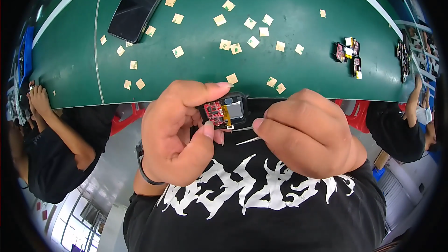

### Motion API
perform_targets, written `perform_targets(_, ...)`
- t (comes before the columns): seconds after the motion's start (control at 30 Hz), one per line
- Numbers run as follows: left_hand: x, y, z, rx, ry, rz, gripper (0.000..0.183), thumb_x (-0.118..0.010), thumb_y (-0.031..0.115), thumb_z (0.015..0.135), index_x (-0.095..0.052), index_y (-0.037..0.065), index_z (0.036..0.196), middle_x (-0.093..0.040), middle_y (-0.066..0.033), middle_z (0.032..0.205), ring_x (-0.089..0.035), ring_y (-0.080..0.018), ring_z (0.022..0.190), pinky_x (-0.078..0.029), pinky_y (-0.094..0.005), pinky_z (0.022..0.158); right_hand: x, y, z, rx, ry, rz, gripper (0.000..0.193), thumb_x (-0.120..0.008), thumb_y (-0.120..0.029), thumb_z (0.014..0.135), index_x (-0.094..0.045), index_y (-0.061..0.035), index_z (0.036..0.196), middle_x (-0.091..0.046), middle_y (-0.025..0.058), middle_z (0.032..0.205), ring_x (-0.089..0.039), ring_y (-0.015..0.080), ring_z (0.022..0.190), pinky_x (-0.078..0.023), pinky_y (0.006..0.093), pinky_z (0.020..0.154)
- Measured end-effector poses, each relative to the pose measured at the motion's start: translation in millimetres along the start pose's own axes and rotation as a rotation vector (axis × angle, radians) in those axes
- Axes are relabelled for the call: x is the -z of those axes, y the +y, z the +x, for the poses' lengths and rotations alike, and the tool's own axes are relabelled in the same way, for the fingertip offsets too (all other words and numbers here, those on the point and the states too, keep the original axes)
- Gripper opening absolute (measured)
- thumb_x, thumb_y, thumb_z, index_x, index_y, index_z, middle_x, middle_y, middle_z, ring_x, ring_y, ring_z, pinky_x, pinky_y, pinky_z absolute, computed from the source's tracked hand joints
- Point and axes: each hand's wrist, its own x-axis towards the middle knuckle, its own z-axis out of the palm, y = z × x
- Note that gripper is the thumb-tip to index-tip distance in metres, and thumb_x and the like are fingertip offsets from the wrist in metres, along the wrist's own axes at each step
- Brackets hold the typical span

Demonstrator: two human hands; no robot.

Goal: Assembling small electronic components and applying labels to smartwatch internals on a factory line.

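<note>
My left hand (179, 128) grips a small black device casing (241, 98) by its edges, thumb below and index finger above. Inside the casing show a red circuit board (214, 113), a silver rectangular part (234, 109) and a yellow flex strip (226, 113) with a small white-edged piece at its lower end. My right hand (310, 135) is closed on metal tweezers (248, 141), whose two tips stand apart. The upper tip reaches the casing's lower edge beside the flex strip; whether it touches cannot be told.
Many small beige square pieces (220, 20) lie scattered over the green table (196, 72). A black phone-like slab (142, 4) lies at the far left. Several similar open casings (346, 52) sit at the right. Other people (65, 144) sit at both sides, near red stools (357, 115).
</note>
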Motion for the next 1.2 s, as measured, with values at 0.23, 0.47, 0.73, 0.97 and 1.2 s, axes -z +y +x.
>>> perform_targets(0.23,-0.7,-1.3,2.6,-0.131,-0.012,0.23,0.05,-0.047,-0.013,0.08,-0.06,-0.009,0.128,-0.067,-0.0087,0.101,-0.063,-0.0072,0.071,-0.049,-0.0199,0.064,0.2,-2.3,3.0,-0.005,0.003,0.004,0.031,-0.072,-0.005,0.063,-0.068,0.0038,0.093,-0.06,0.0112,0.086,-0.054,0.0189,0.064,-0.046,0.0297,0.051)
perform_targets(0.47,9.5,-7.6,-1.4,-0.037,0.124,0.239,0.04,-0.061,-0.008,0.088,-0.062,-0.005,0.128,-0.065,-0.0109,0.107,-0.063,-0.0083,0.077,-0.05,-0.0204,0.068,30.5,6.5,-8.5,-0.362,-0.031,-0.04,0.024,-0.079,0.002,0.075,-0.072,0.0011,0.098,-0.07,0.0108,0.093,-0.065,0.025,0.073,-0.054,0.0354,0.063)
perform_targets(0.73,177.2,-16.7,-31.3,-0.058,0.895,0.672,0.03,-0.06,0.015,0.105,-0.06,0.003,0.133,-0.058,0.003,0.087,-0.049,-0.0019,0.071,-0.037,-0.0169,0.06,80.1,56.6,-101.9,-1.327,0.377,-0.542,0.08,-0.091,-0.032,0.078,-0.053,-0.0009,0.142,-0.058,0.0092,0.116,-0.053,0.0136,0.081,-0.047,0.0277,0.067)
perform_targets(0.97,273.7,-10.7,-26.5,0.18,0.876,0.998,0.036,-0.059,0.022,0.106,-0.059,0.0,0.134,-0.062,-0.0031,0.09,-0.054,-0.0086,0.074,-0.043,-0.0225,0.065,62.5,78.5,-104.8,-1.162,0.288,-0.451,0.074,-0.089,-0.032,0.08,-0.056,-0.0009,0.138,-0.054,0.017,0.128,-0.062,0.0313,0.111,-0.053,0.0396,0.094)
perform_targets(1.2,242.3,4.2,-1.9,-0.095,1.018,1.57,0.048,-0.064,0.031,0.102,-0.06,-0.002,0.136,-0.06,-0.025,0.135,-0.061,-0.0345,0.115,-0.049,-0.042,0.101,53.0,67.0,-81.2,-0.988,0.143,-0.321,0.054,-0.088,-0.025,0.08,-0.067,-0.0093,0.127,-0.055,0.0154,0.125,-0.065,0.0287,0.101,-0.055,0.0361,0.083)
